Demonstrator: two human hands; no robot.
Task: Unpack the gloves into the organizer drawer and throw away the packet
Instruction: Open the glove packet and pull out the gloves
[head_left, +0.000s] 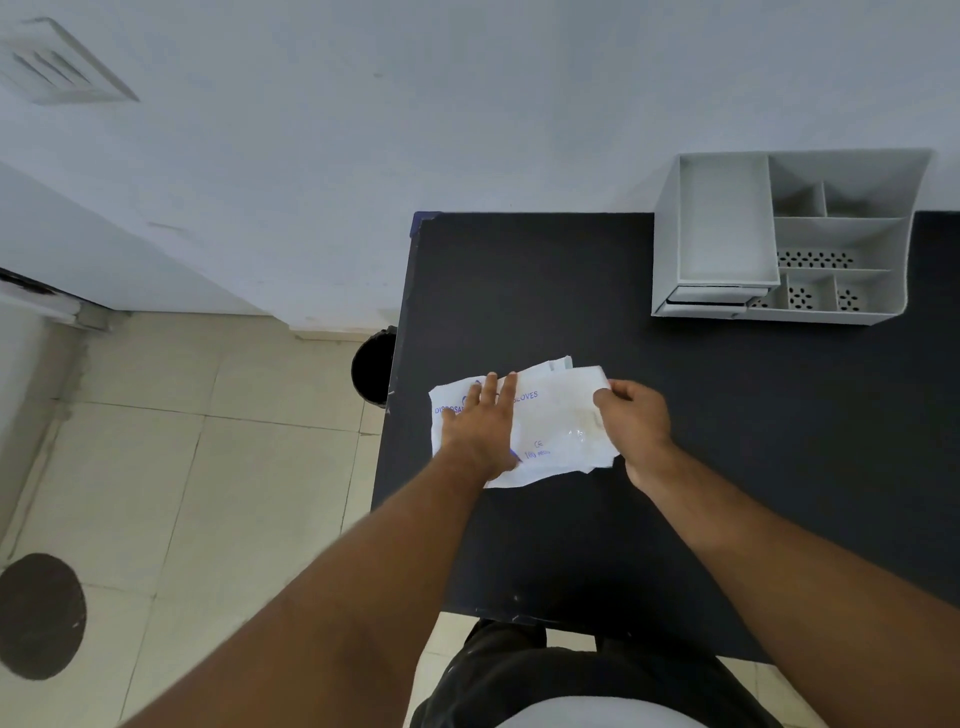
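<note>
A white packet of disposable gloves (550, 423) with blue print lies flat on the black table (727, 467), near its left edge. My left hand (480, 428) rests flat on the packet's left half, fingers spread. My right hand (631, 415) pinches the packet's right end between thumb and fingers. A grey organizer (784, 239) stands at the table's back right. Its drawer (722, 223) is pulled out on the left side and holds nothing.
A black bin (371, 369) stands on the tiled floor just left of the table, beside the packet. The organizer has several open compartments with perforated bottoms. A white wall runs behind the table. A dark round mark lies on the floor at the lower left.
</note>
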